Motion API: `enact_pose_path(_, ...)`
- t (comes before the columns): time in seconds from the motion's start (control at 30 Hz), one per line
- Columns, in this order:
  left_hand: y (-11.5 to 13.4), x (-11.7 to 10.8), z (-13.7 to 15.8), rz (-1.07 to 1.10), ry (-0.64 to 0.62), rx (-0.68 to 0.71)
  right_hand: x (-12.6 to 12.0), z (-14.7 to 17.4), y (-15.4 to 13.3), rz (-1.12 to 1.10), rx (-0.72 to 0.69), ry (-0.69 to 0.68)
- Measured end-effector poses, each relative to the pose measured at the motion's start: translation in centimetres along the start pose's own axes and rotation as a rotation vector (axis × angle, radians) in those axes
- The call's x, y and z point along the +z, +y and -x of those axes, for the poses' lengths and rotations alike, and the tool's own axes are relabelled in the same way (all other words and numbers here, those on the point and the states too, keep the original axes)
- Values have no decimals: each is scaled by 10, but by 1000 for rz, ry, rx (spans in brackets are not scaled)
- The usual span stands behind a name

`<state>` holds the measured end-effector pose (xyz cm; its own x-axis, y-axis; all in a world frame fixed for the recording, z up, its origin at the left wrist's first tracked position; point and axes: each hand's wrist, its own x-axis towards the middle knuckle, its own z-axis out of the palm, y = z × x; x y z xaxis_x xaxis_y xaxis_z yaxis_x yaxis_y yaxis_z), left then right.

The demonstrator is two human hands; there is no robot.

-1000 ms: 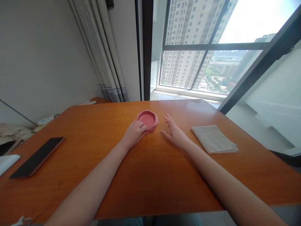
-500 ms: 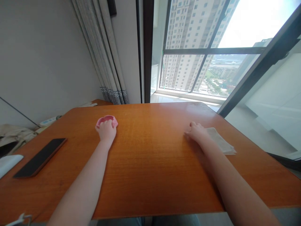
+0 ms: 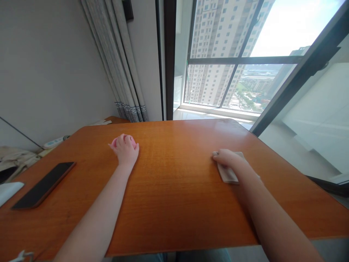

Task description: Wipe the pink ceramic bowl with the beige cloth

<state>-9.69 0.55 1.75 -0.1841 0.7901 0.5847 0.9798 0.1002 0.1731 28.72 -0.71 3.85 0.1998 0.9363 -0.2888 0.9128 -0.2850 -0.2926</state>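
On the far left part of the table, a small pink bowl shows partly behind my left hand. That hand lies over the near side of the bowl with its fingers spread and the thumb out to the right. Its fingertips overlap the bowl, so their exact contact is partly hidden. To the right, my right hand is closed on a folded beige cloth, pressing it against the tabletop. The hand and forearm cover much of the cloth.
A dark flat slab with a brown edge lies at the left. Beside it, a white object is cut off by the frame edge. A white cable end is at the lower left. Behind stand a grey curtain and a window.
The fingers of my left hand have spread from a closed grip at the bowl's rim. My right hand has taken hold of the cloth, which has shifted left and now lies under the hand.
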Motion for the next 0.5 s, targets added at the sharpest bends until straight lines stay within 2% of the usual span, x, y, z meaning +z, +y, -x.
enact_pose_path(0.07, 22, -3, 8, 151, 103, 194, 14, 10, -20, -231, -7, -200)
enact_pose_path(0.1, 35, -5, 14, 236, 104, 322, 21, 16, -31, -406, -68, -259)
enact_pose_path(0.2, 74, -16, 38, 472, -6, 723, 38, 31, -58, -1091, -329, -493)
enact_pose_path(0.23, 85, -19, 47, 533, -83, 843, 40, 33, -63, -1250, -384, -510)
enact_pose_path(0.27, 95, -23, 56, 579, -176, 938, 42, 33, -65, -1364, -413, -492)
enact_pose_path(0.33, 110, -26, 71, 607, -371, 1004, 43, 25, -62, -1455, -379, -335)
enact_pose_path(0.43, 118, -24, 82, 532, -639, 984, 47, 1, -48, -1369, -292, -49)
enact_pose_path(0.5, 117, -22, 81, 488, -756, 958, 52, -15, -40, -1241, -290, 73)
